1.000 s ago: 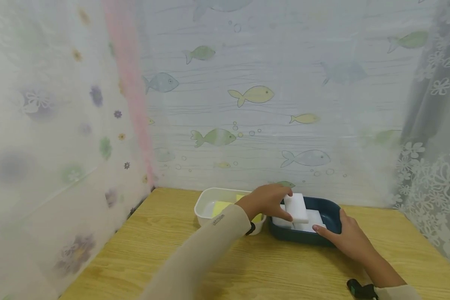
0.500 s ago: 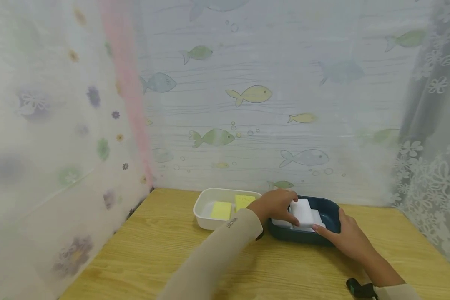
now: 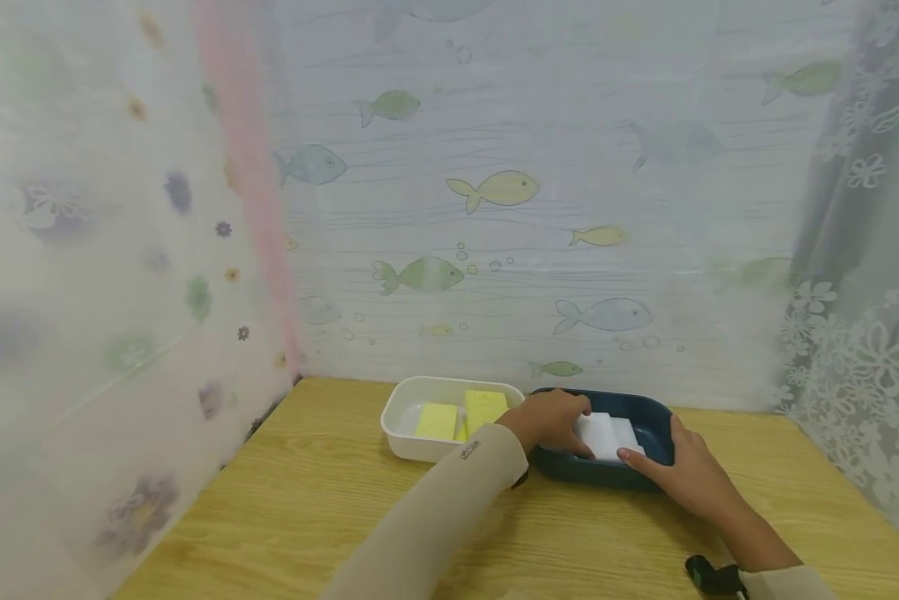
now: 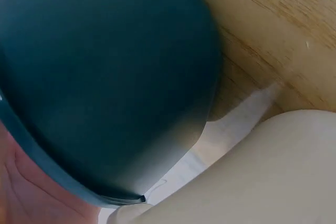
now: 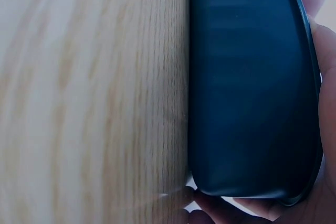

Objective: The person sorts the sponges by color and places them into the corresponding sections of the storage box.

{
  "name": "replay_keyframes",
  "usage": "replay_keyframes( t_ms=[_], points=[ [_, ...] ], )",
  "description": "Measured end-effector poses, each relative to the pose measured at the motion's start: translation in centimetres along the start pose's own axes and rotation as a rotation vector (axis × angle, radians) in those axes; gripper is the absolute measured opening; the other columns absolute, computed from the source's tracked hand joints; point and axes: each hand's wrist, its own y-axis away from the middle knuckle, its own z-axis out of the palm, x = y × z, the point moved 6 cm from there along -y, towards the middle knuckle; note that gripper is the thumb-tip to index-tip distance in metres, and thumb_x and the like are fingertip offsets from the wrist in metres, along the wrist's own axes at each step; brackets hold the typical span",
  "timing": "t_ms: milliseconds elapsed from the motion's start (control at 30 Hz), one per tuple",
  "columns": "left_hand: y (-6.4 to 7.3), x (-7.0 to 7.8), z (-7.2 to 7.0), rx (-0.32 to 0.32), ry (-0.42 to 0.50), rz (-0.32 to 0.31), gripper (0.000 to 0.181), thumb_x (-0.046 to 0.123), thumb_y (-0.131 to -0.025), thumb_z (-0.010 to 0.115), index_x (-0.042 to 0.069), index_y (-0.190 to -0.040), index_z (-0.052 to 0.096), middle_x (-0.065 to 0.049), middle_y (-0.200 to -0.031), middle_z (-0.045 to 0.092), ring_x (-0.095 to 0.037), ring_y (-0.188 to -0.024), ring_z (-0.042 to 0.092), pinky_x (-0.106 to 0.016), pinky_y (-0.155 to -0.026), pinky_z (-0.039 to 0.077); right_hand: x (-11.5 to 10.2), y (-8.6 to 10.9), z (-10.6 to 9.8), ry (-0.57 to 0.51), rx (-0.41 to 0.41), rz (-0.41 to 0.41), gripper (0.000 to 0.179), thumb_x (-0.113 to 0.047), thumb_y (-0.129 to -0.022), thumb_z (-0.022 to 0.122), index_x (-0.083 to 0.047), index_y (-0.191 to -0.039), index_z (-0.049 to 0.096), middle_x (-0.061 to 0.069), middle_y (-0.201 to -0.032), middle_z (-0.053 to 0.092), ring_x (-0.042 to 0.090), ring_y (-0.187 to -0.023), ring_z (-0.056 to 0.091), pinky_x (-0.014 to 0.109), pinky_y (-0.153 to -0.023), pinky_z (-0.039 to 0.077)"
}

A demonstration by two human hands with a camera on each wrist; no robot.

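Note:
A dark blue rectangular tray on the table contains several white foam sponges. My left hand reaches over its left side and pinches one white sponge between thumb and fingers, low among the others. The right hand grips the tray's right end, thumb over the near rim and fingers at the far side. Seen from the right wrist, the blue tray wall is flat on the table with fingers round its end. The left wrist view shows mostly the tray's outside; the sponges are hidden there.
Left of the blue tray stands a white tray with several yellow sponges, partly behind my left sleeve. A black device with a cord hangs at the right wrist. Fish-printed curtain closes off the table's back.
My left hand has lowered the white sponge into the blue tray, moving slightly right and down. The right hand keeps its grip on the tray.

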Motion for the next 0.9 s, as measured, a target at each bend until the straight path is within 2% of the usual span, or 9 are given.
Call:
replay_keyframes(
  t_ms=[333,567,733,900],
  points=[
    [0.0,-0.4,0.2,0.013,0.011,0.023,0.067,0.067,-0.081,0.078,0.029,-0.133,0.061,0.015,-0.121,0.069,-0.001,-0.095,0.060,-0.021,-0.084,0.053,0.0,-0.1,0.0,0.013,0.010,-0.002,0.132,-0.079,-0.090,0.056,0.014,-0.158,-0.010,0.051,-0.155,0.012,0.068,-0.139,0.024,0.080,-0.105,0.033],
    [1.1,-2.0,-0.6,0.027,0.039,0.043,0.076,0.072,-0.082,0.074,0.025,-0.139,0.061,0.010,-0.135,0.067,-0.007,-0.116,0.062,-0.028,-0.102,0.052,0.0,0.0,0.0,0.015,-0.008,0.017,0.134,-0.079,-0.090,0.055,0.015,-0.156,-0.012,0.052,-0.155,0.008,0.069,-0.140,0.022,0.081,-0.105,0.032],
    [3.0,-4.3,-1.8,0.034,0.028,0.055,0.078,0.073,-0.084,0.071,0.022,-0.142,0.060,0.008,-0.141,0.063,-0.011,-0.128,0.059,-0.032,-0.110,0.048,0.0,-0.2,-0.1,0.015,-0.008,0.024,0.134,-0.080,-0.089,0.056,0.015,-0.156,-0.012,0.052,-0.156,0.007,0.069,-0.140,0.021,0.080,-0.107,0.030],
    [6.4,-7.5,-3.4,0.045,0.039,0.030,0.076,0.072,-0.089,0.066,0.020,-0.144,0.059,0.004,-0.147,0.060,-0.016,-0.137,0.054,-0.038,-0.115,0.045,0.0,-0.1,0.1,0.016,-0.009,0.005,0.133,-0.078,-0.091,0.055,0.015,-0.156,-0.013,0.052,-0.156,0.007,0.069,-0.139,0.021,0.080,-0.106,0.031]
  ],
)
